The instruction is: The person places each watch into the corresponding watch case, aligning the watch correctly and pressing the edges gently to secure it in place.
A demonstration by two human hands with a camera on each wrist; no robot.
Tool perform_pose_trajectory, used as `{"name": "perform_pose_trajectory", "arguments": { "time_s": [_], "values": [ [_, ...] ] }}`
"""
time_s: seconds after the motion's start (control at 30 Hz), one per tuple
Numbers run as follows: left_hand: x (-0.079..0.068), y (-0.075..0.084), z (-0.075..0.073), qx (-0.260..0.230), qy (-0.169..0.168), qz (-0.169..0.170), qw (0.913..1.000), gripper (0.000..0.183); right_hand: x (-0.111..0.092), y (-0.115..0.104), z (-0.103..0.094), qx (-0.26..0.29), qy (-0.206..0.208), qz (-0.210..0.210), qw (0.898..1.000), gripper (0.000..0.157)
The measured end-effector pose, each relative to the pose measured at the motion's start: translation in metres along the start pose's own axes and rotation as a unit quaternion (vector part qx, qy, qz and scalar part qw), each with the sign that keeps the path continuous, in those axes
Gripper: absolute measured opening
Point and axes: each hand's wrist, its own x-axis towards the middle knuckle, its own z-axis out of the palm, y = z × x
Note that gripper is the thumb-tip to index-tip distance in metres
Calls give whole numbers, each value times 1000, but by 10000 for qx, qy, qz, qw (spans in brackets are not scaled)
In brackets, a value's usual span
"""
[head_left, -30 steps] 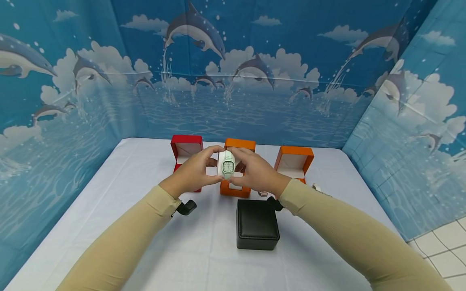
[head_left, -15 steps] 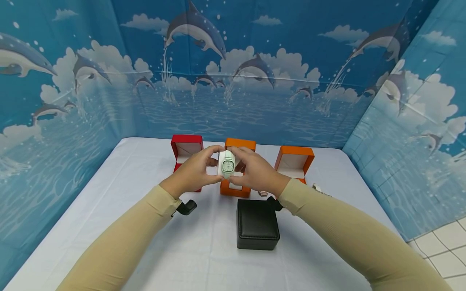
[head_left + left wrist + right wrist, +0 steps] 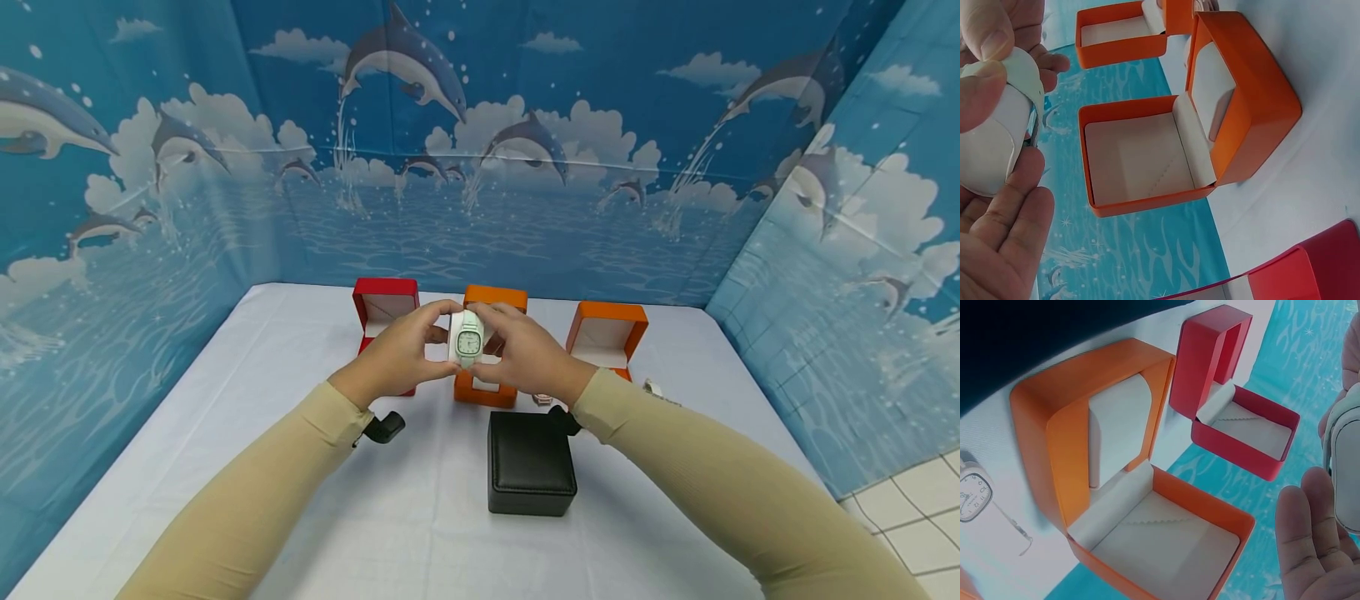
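Note:
A pale mint-green wristwatch point(image 3: 468, 342) with a squarish dial, its strap wrapped round a white watch cushion point(image 3: 985, 153), is held up in front of the middle orange watch box point(image 3: 463, 395). My left hand point(image 3: 397, 354) grips the left side, thumb below and fingers above. From the opposite side, my right hand point(image 3: 536, 354) grips it in the same way. Both thumbs come close together at the strap's lower end. In the left wrist view the strap curves over the cushion's end, and the dial is turned away. The open orange box behind has its white insert in place.
An open red watch box point(image 3: 385, 287) stands at the left, another open orange box point(image 3: 611, 312) at the right. A closed black box point(image 3: 531, 458) sits nearer me. Two more watches lie on the white cloth: a rose-gold one point(image 3: 542, 399) and a light one point(image 3: 651, 387).

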Motion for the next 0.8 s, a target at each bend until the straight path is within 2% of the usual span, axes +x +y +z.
{"name": "perform_pose_trajectory", "arguments": {
  "time_s": [0.8],
  "values": [
    [-1, 2, -3, 104, -95, -70, 9999, 80, 2, 1, 3, -13, -3, 54, 10000, 87]
  ]
}}
